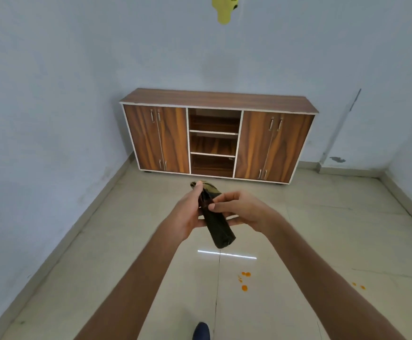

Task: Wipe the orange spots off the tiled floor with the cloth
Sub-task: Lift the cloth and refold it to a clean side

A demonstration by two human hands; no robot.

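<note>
A dark, folded cloth (218,229) is held up in front of me, well above the floor. My left hand (190,212) grips its upper end from the left, and my right hand (239,207) pinches its middle from the right. Several orange spots (244,280) lie on the glossy beige tiled floor (126,266) below the hands, between my forearms. Two smaller orange spots (358,285) show just right of my right forearm.
A low wooden cabinet (214,141) with two door pairs and open middle shelves stands against the far wall. Pale blue walls close in at the left and right. A dark shoe tip (201,331) shows at the bottom edge. A yellow object (224,8) hangs at the top.
</note>
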